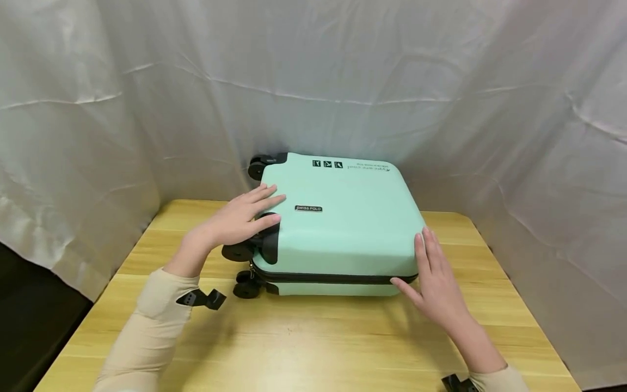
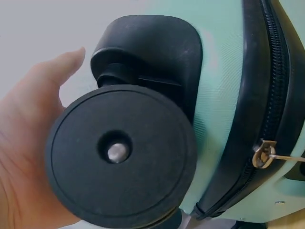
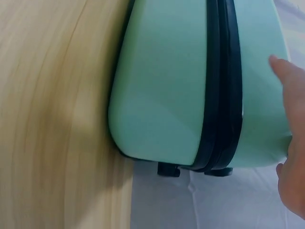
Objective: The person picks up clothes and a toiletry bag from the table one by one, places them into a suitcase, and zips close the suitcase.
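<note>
A mint-green hard-shell suitcase [image 1: 352,218] lies flat on the wooden table, its black wheels toward the left. My left hand [image 1: 240,215] rests with straight fingers on its left top edge, over the near wheel's black corner guard [image 1: 271,239]. Up close in the left wrist view are that wheel [image 2: 121,155], a black zipper [image 2: 276,71] and its metal pull [image 2: 263,155]. At the near right corner, my right hand [image 1: 438,277] touches the case's side with straight fingers, the thumb by the zipper seam. The right wrist view shows part of this hand [image 3: 295,119] beside the shell.
The wooden table [image 1: 313,343] extends in front of the suitcase and to both sides. A pale satin curtain [image 1: 313,76] hangs close behind the case and along both sides. A dark area [image 1: 34,305] lies beyond the table's left edge.
</note>
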{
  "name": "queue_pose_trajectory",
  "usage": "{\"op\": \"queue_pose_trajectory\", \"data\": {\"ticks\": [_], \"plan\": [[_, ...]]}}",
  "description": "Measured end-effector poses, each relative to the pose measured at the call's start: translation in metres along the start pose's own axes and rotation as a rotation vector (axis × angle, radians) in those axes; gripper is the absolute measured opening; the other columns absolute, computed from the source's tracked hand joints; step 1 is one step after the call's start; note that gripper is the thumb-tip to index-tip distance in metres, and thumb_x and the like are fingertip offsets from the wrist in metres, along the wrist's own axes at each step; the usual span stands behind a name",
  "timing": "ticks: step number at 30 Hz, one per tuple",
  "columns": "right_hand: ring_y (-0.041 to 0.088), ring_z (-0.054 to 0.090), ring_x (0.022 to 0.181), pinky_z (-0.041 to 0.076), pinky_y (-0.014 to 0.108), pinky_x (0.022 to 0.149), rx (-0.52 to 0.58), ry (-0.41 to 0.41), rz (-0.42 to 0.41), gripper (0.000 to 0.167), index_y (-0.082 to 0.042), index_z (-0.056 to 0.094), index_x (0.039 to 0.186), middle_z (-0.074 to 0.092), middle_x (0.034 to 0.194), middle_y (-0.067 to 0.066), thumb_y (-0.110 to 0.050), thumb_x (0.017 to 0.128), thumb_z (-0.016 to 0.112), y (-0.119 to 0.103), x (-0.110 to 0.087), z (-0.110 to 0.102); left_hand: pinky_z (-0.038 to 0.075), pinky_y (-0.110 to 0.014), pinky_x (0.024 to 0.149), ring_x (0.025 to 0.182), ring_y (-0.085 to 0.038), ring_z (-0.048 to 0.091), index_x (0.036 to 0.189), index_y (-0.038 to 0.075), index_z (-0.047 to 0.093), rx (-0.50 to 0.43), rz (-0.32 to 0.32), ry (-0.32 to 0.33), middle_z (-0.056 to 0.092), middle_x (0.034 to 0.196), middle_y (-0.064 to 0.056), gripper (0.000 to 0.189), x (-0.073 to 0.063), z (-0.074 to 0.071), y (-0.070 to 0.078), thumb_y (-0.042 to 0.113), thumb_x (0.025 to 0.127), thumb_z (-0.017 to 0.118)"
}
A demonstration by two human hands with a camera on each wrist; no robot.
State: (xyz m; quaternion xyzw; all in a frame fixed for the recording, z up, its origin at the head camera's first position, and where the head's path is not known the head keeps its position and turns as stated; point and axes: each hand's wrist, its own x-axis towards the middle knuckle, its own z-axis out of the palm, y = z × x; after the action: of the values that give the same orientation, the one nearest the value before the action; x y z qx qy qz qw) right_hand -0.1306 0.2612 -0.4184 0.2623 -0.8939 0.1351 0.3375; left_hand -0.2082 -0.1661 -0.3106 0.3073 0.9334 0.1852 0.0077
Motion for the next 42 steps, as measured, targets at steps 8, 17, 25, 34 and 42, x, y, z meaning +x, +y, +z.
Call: {"op": "queue_pose_trajectory", "data": {"ticks": [8, 17, 25, 34, 42], "plan": [[0.029, 0.009, 0.153, -0.002, 0.026, 0.124, 0.014, -0.037, 0.036, 0.088, 0.002, 0.014, 0.154, 0.014, 0.162, 0.022, -0.064, 0.098, 0.027, 0.010, -0.001, 0.004, 0.015, -0.059, 0.120, 0.153, -0.032, 0.011, 0.153, 0.028, 0.031, -0.012, 0.024, 0.020, 0.018, 0.164, -0.004, 0.056, -0.026, 0.006, 0.008, 0.051, 0.102, 0.039], [0.032, 0.012, 0.152, 0.003, 0.033, 0.125, 0.104, -0.071, 0.015, 0.082, 0.002, 0.013, 0.155, 0.016, 0.161, 0.024, -0.059, 0.101, 0.025, 0.034, 0.015, 0.015, 0.014, -0.060, 0.118, 0.151, -0.033, 0.016, 0.151, 0.030, 0.035, -0.010, 0.052, 0.085, 0.023, 0.163, -0.003, 0.049, -0.063, 0.015, 0.027, 0.040, 0.104, 0.040], [0.037, 0.016, 0.150, 0.006, 0.038, 0.125, 0.163, -0.118, 0.041, 0.072, -0.002, 0.012, 0.156, 0.018, 0.161, 0.022, -0.050, 0.104, 0.029, 0.057, 0.035, 0.026, 0.019, -0.061, 0.113, 0.146, -0.032, 0.026, 0.150, 0.032, 0.038, 0.032, 0.113, 0.174, 0.029, 0.161, -0.003, 0.048, -0.079, 0.025, 0.042, 0.038, 0.102, 0.044], [0.037, 0.013, 0.151, 0.011, 0.048, 0.124, 0.155, -0.178, 0.101, 0.068, -0.005, 0.012, 0.156, 0.016, 0.163, 0.019, -0.039, 0.104, 0.039, 0.065, 0.049, 0.026, 0.020, -0.062, 0.112, 0.142, -0.031, 0.033, 0.144, 0.026, 0.049, -0.071, 0.194, 0.332, 0.044, 0.153, -0.004, 0.044, -0.069, 0.039, 0.032, 0.035, 0.100, 0.049], [0.041, 0.026, 0.146, 0.017, 0.045, 0.123, 0.074, -0.125, 0.087, 0.070, -0.008, 0.026, 0.155, 0.026, 0.159, 0.020, -0.052, 0.101, 0.038, 0.038, 0.036, 0.015, 0.011, -0.065, 0.116, 0.147, -0.041, 0.024, 0.141, 0.011, 0.053, -0.234, 0.195, 0.395, 0.044, 0.151, -0.018, 0.040, -0.047, 0.039, -0.004, 0.016, 0.101, 0.046]]}}
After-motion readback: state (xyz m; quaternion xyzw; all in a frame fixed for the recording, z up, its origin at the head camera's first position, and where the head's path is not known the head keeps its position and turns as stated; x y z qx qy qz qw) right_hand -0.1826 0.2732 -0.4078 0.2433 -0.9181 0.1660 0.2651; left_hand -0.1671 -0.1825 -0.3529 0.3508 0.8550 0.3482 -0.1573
